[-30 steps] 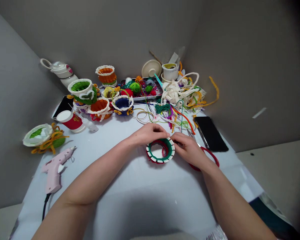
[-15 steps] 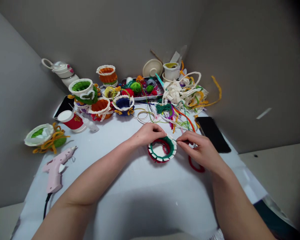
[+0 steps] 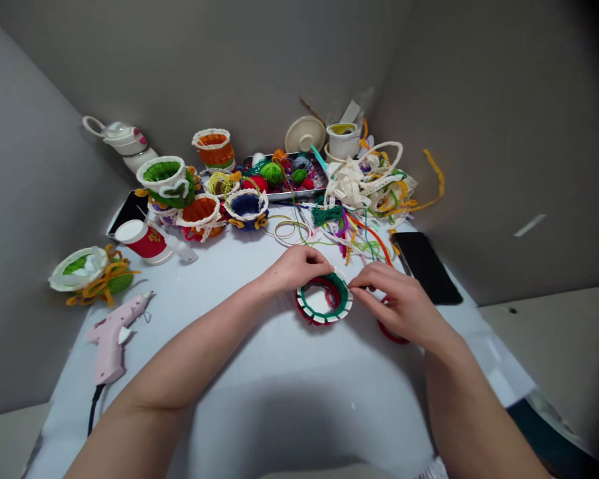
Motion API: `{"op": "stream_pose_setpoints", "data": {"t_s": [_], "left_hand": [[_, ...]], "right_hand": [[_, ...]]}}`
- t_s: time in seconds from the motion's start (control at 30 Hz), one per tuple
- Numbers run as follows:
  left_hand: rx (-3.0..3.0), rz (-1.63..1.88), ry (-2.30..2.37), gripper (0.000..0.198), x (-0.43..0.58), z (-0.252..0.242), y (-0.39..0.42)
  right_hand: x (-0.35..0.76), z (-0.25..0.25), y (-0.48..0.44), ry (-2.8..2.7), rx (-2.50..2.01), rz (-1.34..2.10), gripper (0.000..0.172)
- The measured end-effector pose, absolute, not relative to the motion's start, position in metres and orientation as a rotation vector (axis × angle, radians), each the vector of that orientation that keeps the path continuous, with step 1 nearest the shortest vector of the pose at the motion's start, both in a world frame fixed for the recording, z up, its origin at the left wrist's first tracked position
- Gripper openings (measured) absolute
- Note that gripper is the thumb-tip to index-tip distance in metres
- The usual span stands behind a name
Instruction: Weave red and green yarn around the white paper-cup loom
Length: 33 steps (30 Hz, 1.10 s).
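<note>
A small paper cup [image 3: 324, 304] wound with green and red fuzzy wire stands at the middle of the white table [image 3: 259, 372]. My left hand [image 3: 299, 266] is closed on its far left rim. My right hand [image 3: 399, 303] pinches the wire at the cup's right rim, fingers pressed together. A red wire loop [image 3: 390, 332] lies on the table under my right hand.
Several decorated cups [image 3: 199, 216], a tray of yarn balls [image 3: 284, 176] and a tangle of lace and wires [image 3: 369, 189] fill the back of the table. A pink glue gun [image 3: 112, 332] lies at the left, a red cup [image 3: 142, 241] beyond it, a black phone [image 3: 424, 266] at the right.
My right hand drew out to the right away from the cup, then came back to its right rim. The left hand has stayed on the cup.
</note>
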State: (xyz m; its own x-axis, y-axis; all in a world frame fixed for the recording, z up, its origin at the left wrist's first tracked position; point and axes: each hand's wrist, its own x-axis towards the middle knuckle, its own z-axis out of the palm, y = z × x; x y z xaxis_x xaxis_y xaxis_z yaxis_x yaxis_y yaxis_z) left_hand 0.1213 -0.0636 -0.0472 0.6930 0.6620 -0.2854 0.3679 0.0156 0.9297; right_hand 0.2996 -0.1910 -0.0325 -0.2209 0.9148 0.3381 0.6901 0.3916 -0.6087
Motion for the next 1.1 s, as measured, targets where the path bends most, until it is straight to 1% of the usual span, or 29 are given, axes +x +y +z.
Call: {"op": "stream_pose_setpoints", "data": {"t_s": [0.27, 0.5, 0.6, 0.7, 0.93, 1.1], "left_hand": [[1.623, 0.278, 0.872, 0.027, 0.122, -0.057, -0.06], [1.735, 0.111, 0.845, 0.02, 0.113, -0.038, -0.055], [1.72, 0.12, 0.803, 0.026, 0.112, -0.032, -0.057], [1.694, 0.167, 0.767, 0.033, 0.115, -0.035, -0.062], [1.645, 0.192, 0.901, 0.034, 0.12, -0.05, -0.064], [1.581, 0.207, 0.788, 0.037, 0.119, -0.044, -0.065]], "right_hand": [[0.312, -0.037, -0.193, -2.057, -1.426, 0.542, 0.011], [0.3, -0.052, -0.183, -1.93, -1.534, 0.678, 0.013], [0.296, -0.054, -0.181, -1.888, -1.517, 0.69, 0.013], [0.294, -0.054, -0.18, -1.882, -1.51, 0.687, 0.014], [0.294, -0.057, -0.179, -1.901, -1.521, 0.639, 0.014], [0.292, -0.057, -0.178, -1.906, -1.506, 0.612, 0.014]]}}
